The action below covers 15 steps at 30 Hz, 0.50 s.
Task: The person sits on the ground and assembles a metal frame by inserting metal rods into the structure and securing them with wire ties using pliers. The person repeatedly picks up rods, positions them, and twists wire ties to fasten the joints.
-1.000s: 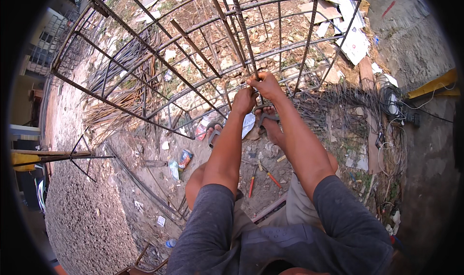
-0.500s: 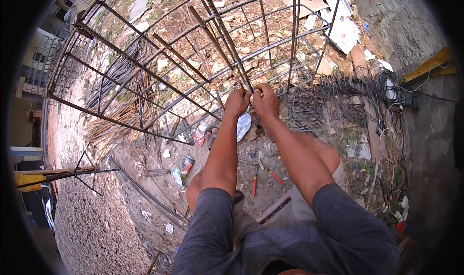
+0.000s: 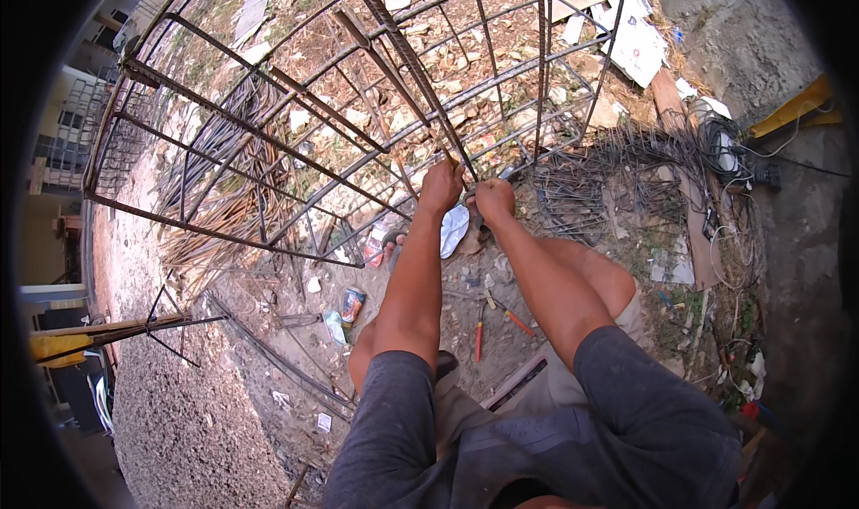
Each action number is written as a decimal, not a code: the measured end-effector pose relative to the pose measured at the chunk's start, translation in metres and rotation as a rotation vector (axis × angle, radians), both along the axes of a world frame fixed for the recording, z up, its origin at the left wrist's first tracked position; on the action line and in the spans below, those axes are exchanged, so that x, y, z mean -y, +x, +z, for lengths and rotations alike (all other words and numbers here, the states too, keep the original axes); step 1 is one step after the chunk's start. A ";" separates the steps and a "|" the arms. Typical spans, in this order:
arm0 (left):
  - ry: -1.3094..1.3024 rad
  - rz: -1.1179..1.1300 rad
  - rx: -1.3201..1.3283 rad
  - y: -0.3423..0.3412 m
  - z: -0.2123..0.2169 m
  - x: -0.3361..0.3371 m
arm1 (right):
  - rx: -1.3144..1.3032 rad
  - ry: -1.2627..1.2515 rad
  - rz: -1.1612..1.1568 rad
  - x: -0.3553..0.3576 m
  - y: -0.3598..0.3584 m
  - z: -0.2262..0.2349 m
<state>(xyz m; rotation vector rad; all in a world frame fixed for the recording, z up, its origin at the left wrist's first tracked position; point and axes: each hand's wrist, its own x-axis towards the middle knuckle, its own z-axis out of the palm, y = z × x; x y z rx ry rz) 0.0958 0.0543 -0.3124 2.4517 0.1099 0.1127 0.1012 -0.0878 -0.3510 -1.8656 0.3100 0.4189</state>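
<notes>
Both hands have slid lower: left hand (image 3: 442,187) and right hand (image 3: 494,199) pinch closed on the rebar cage (image 3: 268,133) joint (bars run up-left, away)

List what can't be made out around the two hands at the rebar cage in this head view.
- Head view: whatever the left hand and right hand pinch at the rebar cage is too small and covered by the fingers.
- Whether tie wire sits at that joint: too fine to tell.
- The tool with orange handles on the ground: its head is too small to identify.
- The cage's top: cut off by the upper edge.
</notes>
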 end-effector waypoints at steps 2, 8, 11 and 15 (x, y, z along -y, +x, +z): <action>-0.006 0.014 -0.001 -0.005 -0.002 -0.004 | 0.006 -0.094 0.047 -0.010 0.002 -0.014; -0.082 0.047 0.018 0.002 0.017 0.015 | 0.061 0.013 -0.083 -0.012 0.018 -0.073; -0.095 0.090 -0.005 -0.003 0.012 0.009 | 0.038 0.017 -0.094 -0.021 0.014 -0.066; -0.070 0.175 -0.063 -0.013 0.012 0.007 | -0.198 -0.110 0.009 -0.026 0.010 -0.035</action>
